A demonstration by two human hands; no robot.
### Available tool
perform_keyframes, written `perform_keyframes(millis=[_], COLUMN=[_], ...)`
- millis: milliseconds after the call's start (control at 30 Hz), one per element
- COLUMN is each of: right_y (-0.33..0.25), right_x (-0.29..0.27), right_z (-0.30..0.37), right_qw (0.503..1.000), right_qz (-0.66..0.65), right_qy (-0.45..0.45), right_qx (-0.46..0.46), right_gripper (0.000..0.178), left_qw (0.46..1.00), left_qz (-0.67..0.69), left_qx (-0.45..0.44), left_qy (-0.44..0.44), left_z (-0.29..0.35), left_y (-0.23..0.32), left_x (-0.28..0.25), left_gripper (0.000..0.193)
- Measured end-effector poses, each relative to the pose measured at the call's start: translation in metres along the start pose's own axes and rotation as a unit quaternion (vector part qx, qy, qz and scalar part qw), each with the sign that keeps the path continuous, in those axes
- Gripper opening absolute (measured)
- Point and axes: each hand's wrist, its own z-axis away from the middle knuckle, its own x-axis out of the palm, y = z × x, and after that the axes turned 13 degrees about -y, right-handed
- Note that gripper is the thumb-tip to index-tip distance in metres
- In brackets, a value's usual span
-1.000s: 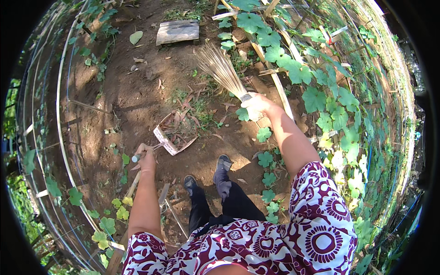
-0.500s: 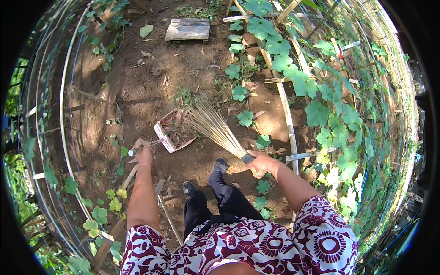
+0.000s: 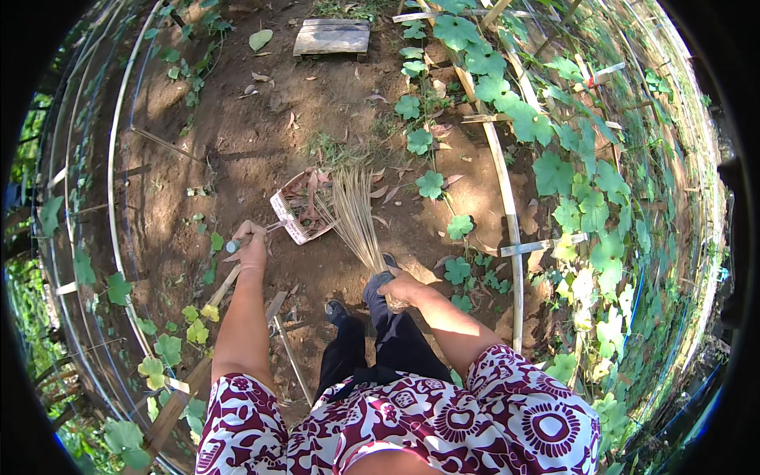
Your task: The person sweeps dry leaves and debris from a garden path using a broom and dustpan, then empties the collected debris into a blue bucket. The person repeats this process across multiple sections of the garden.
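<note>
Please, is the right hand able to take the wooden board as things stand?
Probably not: the right hand is closed around the broom, and the wooden board lies well beyond its bristles.

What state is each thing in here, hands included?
Left hand, gripping the scoop by its handle
Right hand, gripping the broom
Scoop, partly filled with dry leaves
Broom, fanned at its tips
Low wooden stand, upright
Climbing plants, mostly green, partly yellowed

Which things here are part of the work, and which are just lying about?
In use:
broom, in the right hand
pinkish dustpan, in the left hand
dry leaves inside the dustpan

Just lying about:
low wooden platform, ahead
large pale leaf, left of the platform
</note>
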Motion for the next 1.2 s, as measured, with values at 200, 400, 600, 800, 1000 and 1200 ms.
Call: perform_keyframes(millis=[200, 400, 600, 800, 1000, 1200], right_y=[0.003, 0.033, 0.03, 0.025, 0.011, -0.017], right_x=[0.034, 0.021, 0.041, 0.13, 0.079, 0.001], right_z=[0.054, 0.146, 0.086, 0.043, 0.144, 0.076], right_qw=[0.999, 0.961, 0.924, 0.963, 0.962, 0.912], right_qz=[0.022, -0.273, -0.376, -0.268, -0.267, -0.39], right_qy=[0.018, 0.036, 0.029, -0.028, 0.045, 0.125], right_qx=[0.041, 0.015, 0.066, 0.01, -0.038, 0.004], right_gripper=[0.067, 0.077, 0.017, 0.038, 0.071, 0.043], left_qw=[0.999, 0.999, 0.999, 0.997, 0.999, 0.999], left_qz=[-0.002, 0.004, -0.03, -0.062, -0.022, -0.024], left_qx=[-0.022, 0.001, 0.001, 0.027, 0.024, 0.037], left_qy=[0.031, 0.044, -0.014, -0.035, -0.029, -0.023], left_z=[0.045, 0.079, 0.08, 0.071, 0.064, 0.062], left_y=[-0.002, -0.031, -0.04, -0.041, -0.055, -0.062], left_x=[-0.021, -0.055, -0.045, -0.017, -0.021, -0.02], left_gripper=[0.011, 0.011, 0.012, 0.012, 0.016, 0.017])
